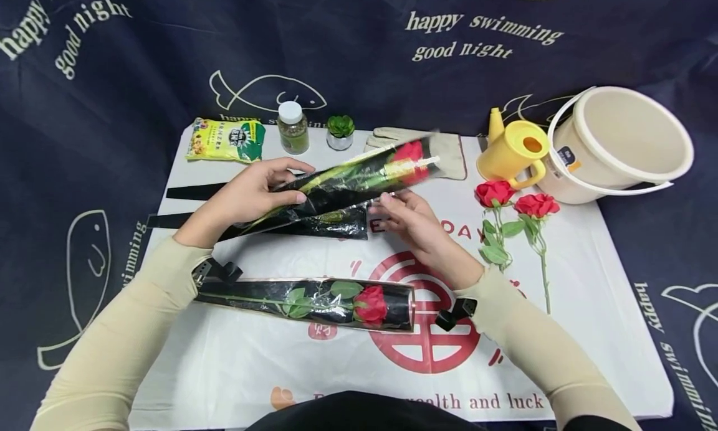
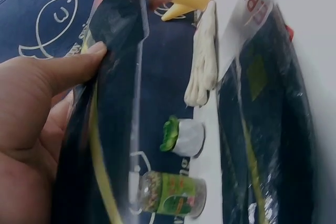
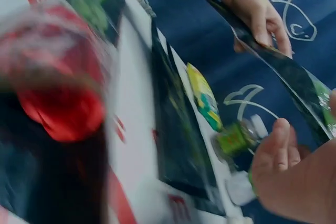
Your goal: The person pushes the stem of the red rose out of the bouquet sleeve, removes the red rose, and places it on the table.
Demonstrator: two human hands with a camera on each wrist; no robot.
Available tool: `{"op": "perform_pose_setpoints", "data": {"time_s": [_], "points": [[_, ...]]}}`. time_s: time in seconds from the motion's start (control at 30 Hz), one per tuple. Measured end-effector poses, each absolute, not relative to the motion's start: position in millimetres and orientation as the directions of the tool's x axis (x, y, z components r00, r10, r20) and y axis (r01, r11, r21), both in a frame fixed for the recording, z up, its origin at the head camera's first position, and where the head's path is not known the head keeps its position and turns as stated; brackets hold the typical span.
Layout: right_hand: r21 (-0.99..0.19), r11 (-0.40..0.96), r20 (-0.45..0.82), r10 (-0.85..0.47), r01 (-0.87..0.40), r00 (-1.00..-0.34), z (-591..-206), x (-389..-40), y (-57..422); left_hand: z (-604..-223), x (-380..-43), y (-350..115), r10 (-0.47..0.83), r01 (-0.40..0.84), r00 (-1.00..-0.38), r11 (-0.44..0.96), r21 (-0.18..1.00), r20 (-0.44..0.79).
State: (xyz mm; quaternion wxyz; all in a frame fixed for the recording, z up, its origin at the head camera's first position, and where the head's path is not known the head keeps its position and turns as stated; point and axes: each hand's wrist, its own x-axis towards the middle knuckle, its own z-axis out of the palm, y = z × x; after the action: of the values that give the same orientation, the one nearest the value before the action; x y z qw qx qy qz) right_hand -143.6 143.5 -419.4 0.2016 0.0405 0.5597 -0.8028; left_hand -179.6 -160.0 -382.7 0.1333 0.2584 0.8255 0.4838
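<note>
My left hand point(image 1: 255, 188) grips a black flower sleeve with a clear front point(image 1: 336, 185), its thumb laid over the front. Inside, toward the wide end, is a red rose point(image 1: 412, 160); the sleeve is lifted above the table, that end pointing right. My right hand point(image 1: 417, 222) is close below the wide half, fingers loosely bent and fingertips near the sleeve's lower edge. Nearer me lies another black sleeve point(image 1: 247, 289) holding a red rose point(image 1: 370, 305) with green leaves. More flat black sleeves point(image 1: 348, 227) lie beneath the raised one, partly hidden by it.
Along the back stand a yellow-green packet point(image 1: 224, 140), a lidded jar point(image 1: 293, 129), a small potted succulent point(image 1: 339, 132) and pale gloves point(image 1: 451, 154). Rightward are a yellow watering can point(image 1: 513, 147), a cream bucket point(image 1: 606, 151) and two loose red roses point(image 1: 535, 205).
</note>
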Motion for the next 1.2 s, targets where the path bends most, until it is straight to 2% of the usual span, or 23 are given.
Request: {"op": "perform_pose_setpoints", "data": {"time_s": [0.17, 0.33, 0.47, 0.6, 0.97, 1.2], "points": [[-0.79, -0.496, -0.296, -0.205, 0.36, -0.933, -424, -140, 126, -391, -178, -148, 0.572, 0.317, -0.82, 0.452, 0.834, 0.002], [-0.767, -0.562, -0.298, -0.117, 0.31, -0.947, -423, -144, 123, -392, -176, -149, 0.536, 0.282, -0.843, 0.517, 0.808, -0.048], [-0.693, -0.659, -0.287, -0.12, 0.293, -0.95, -423, -148, 126, -394, -173, -155, 0.556, 0.269, -0.825, 0.542, 0.796, -0.1], [-0.627, -0.719, -0.284, -0.15, 0.302, -0.947, -423, -148, 126, -394, -171, -154, 0.597, 0.316, -0.798, 0.526, 0.79, -0.079], [-0.736, -0.635, -0.304, 0.001, 0.235, -0.953, -418, -146, 119, -390, -172, -148, 0.571, 0.374, -0.821, 0.549, 0.748, -0.008], [-0.781, -0.573, -0.308, 0.007, 0.248, -0.951, -422, -140, 108, -387, -174, -138, 0.576, 0.407, -0.816, 0.525, 0.747, 0.04]]}}
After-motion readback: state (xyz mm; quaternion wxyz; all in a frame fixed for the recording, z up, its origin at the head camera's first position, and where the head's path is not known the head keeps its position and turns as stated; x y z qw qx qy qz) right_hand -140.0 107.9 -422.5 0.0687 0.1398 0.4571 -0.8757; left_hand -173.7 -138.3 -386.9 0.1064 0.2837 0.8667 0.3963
